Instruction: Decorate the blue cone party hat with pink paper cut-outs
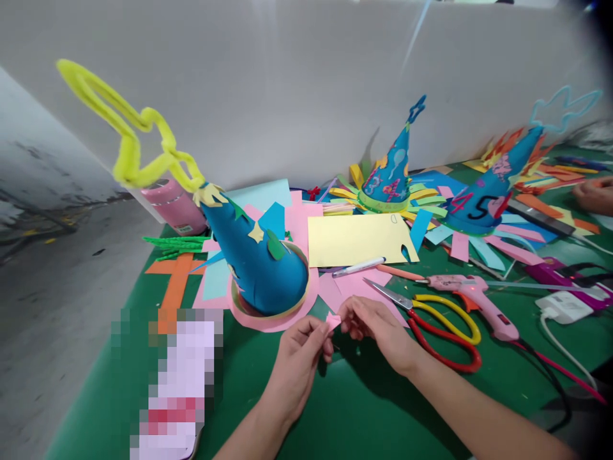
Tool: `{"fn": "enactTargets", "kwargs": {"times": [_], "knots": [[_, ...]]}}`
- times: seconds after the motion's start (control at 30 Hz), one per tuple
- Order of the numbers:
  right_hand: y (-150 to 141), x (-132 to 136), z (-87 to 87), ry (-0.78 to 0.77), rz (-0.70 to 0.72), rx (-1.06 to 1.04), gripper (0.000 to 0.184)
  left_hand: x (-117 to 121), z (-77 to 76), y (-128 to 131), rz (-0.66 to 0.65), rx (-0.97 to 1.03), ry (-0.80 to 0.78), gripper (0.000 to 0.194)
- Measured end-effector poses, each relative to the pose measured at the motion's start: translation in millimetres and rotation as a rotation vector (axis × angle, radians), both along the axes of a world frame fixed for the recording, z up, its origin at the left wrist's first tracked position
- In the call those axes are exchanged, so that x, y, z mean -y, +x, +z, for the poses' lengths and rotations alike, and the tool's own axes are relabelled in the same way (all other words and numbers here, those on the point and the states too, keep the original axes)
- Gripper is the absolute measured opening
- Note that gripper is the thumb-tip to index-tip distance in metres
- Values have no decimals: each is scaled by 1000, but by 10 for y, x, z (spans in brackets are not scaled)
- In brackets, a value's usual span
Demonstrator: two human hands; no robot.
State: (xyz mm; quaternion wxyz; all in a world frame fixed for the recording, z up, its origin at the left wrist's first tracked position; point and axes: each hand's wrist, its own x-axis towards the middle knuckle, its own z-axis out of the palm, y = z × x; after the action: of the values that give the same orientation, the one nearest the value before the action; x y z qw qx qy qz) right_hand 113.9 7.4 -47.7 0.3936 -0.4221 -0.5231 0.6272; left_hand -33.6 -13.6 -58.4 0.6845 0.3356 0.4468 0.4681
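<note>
Between the thumb and finger of my left hand is a small pink paper cut-out with pointed edges. My right hand has its fingers curled and pinched at the cut-out's right edge; its fingertips are partly hidden. Just behind my left hand, a blue cone party hat leans to the left on a pink brim. It carries paper stars and green leaf shapes, and a yellow pipe-cleaner star rises from its tip. Scissors with red and yellow handles lie right of my right hand, blades on pink paper.
A pink hot glue gun, a white pen and a yellow sheet lie on the green table. Two decorated hats stand behind. A pink bottle is left; another person's hand is far right.
</note>
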Motion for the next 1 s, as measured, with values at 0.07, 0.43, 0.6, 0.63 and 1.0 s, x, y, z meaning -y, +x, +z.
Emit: {"fn": "enactTargets", "kwargs": {"times": [0.07, 0.43, 0.6, 0.63, 1.0], "knots": [[-50, 26, 3, 35, 6, 44, 31, 6, 1, 2, 12, -45, 25, 21], [-90, 59, -129, 109, -17, 50, 24, 23, 24, -27, -46, -368, 252, 20], [-40, 31, -143, 45, 36, 22, 25, 5, 46, -37, -38, -378, 262, 20], [-28, 24, -139, 36, 48, 12, 25, 1, 50, -39, -32, -384, 257, 20], [-99, 29, -143, 114, -44, 74, 21, -17, 1, -37, -119, -402, 198, 25]]}}
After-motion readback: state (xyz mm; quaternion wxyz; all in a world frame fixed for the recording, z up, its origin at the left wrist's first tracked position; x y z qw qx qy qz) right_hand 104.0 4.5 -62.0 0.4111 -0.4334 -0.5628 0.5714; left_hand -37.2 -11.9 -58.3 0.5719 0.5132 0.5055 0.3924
